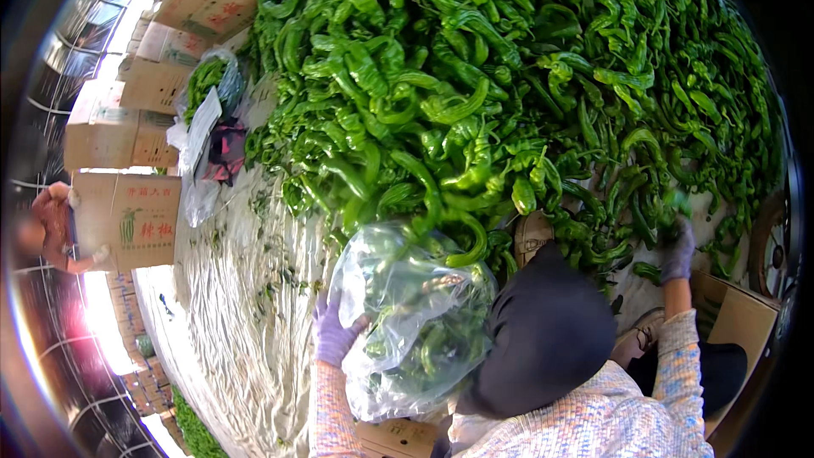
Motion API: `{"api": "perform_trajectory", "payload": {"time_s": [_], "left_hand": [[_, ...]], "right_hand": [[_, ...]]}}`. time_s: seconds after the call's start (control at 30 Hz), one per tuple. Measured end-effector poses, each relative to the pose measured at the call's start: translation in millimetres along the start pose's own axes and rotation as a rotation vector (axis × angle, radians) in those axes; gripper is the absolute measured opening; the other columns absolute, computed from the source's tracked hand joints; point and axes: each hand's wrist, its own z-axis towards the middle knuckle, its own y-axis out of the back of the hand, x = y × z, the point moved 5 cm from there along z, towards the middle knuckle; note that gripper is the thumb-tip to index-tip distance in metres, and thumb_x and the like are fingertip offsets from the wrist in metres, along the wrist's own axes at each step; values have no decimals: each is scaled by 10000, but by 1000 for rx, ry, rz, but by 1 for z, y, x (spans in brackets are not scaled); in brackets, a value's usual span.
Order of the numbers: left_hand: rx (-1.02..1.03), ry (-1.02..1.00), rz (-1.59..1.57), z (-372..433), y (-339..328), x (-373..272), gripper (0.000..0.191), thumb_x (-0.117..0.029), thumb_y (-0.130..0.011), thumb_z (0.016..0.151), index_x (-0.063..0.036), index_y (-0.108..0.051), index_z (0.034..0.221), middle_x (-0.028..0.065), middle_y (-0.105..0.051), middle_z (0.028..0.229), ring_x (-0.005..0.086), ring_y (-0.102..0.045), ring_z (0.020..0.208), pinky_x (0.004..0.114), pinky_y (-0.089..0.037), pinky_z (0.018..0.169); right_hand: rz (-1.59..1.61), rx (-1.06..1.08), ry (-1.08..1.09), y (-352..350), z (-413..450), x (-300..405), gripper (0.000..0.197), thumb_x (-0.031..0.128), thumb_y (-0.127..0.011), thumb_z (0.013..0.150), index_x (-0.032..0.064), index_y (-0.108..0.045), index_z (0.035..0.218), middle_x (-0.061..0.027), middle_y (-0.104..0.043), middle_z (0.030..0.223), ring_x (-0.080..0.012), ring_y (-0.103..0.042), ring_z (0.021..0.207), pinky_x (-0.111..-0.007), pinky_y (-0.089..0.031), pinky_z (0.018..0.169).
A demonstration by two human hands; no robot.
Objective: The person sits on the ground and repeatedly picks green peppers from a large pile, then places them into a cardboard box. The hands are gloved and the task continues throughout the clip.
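A large heap of long green peppers [445, 76] covers the ground sheet before me. My left hand [336, 331], in a purple glove, rests against the left side of a clear plastic bag [413, 331] filled with green peppers; its thumb lies over the plastic, though a firm grip cannot be made out. My right hand [676, 248], gloved too, is at the lower right edge of the heap. It has a green pepper at its fingers, blurred, and the fingers are partly hidden.
Cardboard boxes [146, 219] line the left side, where a person [56, 226] holds one. A tied bag of green produce [206, 83] lies by the heap. An open cardboard box [741, 324] and a wheel [769, 245] are at my right. The pale sheet [241, 331] bears leaf scraps.
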Motion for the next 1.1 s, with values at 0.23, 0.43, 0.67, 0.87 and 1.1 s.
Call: {"api": "perform_trajectory", "payload": {"time_s": [0.23, 0.43, 0.67, 0.87, 1.1], "left_hand": [[9, 77, -266, -80, -23, 31, 948, -277, -798, 663, -7, -274, 1406, 215, -548, 1150, 264, -578, 989, 357, -520, 797], [-87, 27, -1358, -18, 46, -12, 505, -126, -759, 689, 172, -549, 1038, 77, -622, 668, 96, -561, 494, 204, -442, 398], [78, -357, -1509, 3, 160, -165, 75, 50, -613, 757, 22, -646, 818, 87, -646, 698, 102, -546, 461, 176, -426, 369], [-8, -497, -1676, -15, 191, -146, 139, -9, -650, 740, 15, -663, 877, 35, -607, 637, 60, -487, 448, 189, -397, 417], [-483, -306, -1756, -23, 194, 24, 246, -189, -644, 784, -60, -578, 983, -28, -536, 665, 35, -402, 439, 183, -404, 470]], "right_hand": [[-340, 745, 469, -203, -192, 130, 440, 418, -650, 814, 80, -568, 1083, -22, -588, 904, -126, -570, 680, -252, -434, 509], [-471, 1538, 184, -261, -382, 122, 400, 260, -641, 840, 2, -530, 1125, -69, -637, 910, -104, -630, 738, -221, -526, 603], [-1306, 1777, -390, -226, -487, -83, 475, 317, -658, 815, -63, -559, 1083, -129, -629, 822, -161, -610, 600, -303, -508, 534], [-2007, 1495, 1024, -242, -466, -102, 485, 391, -535, 893, 13, -494, 1194, -159, -620, 870, -208, -622, 673, -321, -515, 564], [-649, 1702, 1114, -193, -469, 35, 353, 238, -659, 797, 85, -586, 1108, -94, -648, 957, -256, -646, 739, -337, -522, 610]]}}
